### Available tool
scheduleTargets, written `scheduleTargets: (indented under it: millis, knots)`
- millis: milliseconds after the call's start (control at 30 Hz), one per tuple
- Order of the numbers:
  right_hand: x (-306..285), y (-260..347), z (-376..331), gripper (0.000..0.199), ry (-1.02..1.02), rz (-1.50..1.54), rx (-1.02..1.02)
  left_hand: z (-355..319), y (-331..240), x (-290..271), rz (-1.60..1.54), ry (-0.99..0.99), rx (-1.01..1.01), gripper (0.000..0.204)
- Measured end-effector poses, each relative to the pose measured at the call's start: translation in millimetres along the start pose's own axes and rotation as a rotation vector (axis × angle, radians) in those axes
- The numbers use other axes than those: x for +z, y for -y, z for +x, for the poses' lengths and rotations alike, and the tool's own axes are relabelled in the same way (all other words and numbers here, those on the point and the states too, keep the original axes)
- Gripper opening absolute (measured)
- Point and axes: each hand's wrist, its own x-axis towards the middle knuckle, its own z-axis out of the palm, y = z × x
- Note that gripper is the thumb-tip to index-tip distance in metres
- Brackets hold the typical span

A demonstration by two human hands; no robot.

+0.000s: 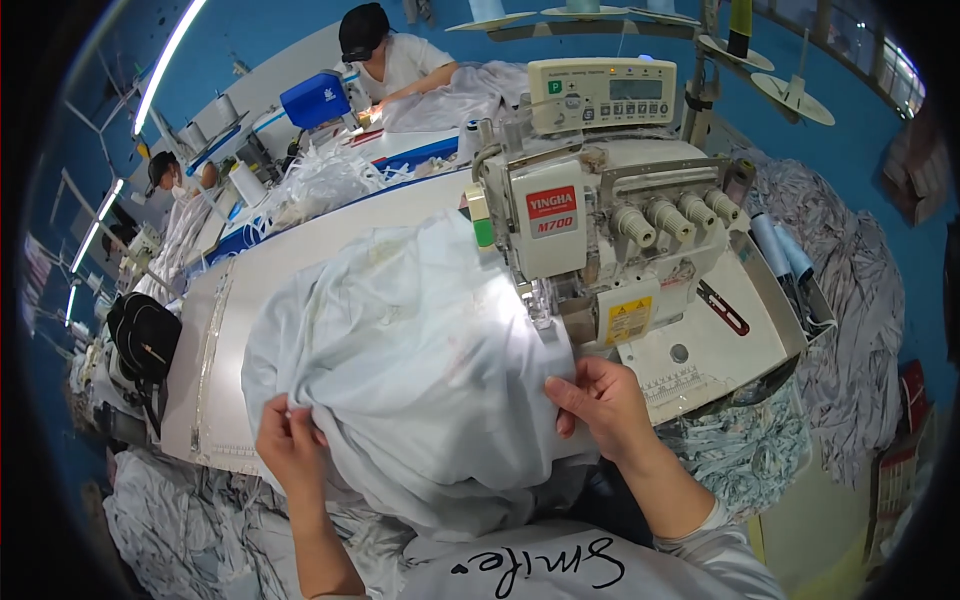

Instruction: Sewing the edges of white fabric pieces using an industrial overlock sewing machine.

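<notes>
A bunched piece of white fabric (pixel 400 330) lies over the sewing table and hangs toward my lap. Its right edge reaches under the lit presser foot of a white overlock sewing machine (pixel 553 255). My left hand (pixel 290 440) pinches the fabric's near left side, fingers closed on a fold. At the right edge, just in front of the needle area, my right hand (pixel 598 402) grips the fabric between thumb and fingers. Part of the fabric's lower folds is hidden in shadow near my body.
Red-handled thread snips (pixel 724 307) lie on the machine's right bed, beside the tension dials (pixel 668 220). A control panel (pixel 602 95) stands behind the machine. Heaped fabric (pixel 835 310) fills the right, and a black bag (pixel 143 335) sits at left. Two people work at far machines.
</notes>
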Motion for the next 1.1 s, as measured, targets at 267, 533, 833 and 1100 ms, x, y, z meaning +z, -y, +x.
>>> scheduleTargets:
  millis: [267,533,833,1100]
  knots:
    - [-2,-3,1,0.019,0.008,-0.007,-0.013,77,-51,33,-0.224,-0.214,0.527,0.002]
    - [2,-3,1,0.018,0.018,0.031,-0.022,160,-97,41,-0.205,-0.159,0.613,0.009]
    - [-9,-5,4,0.017,-0.021,0.019,-0.002,100,-56,28,-0.049,0.449,0.405,0.026]
    - [1,0,0,0.018,0.029,0.048,-0.026,7,12,30,0.284,0.017,0.503,0.007]
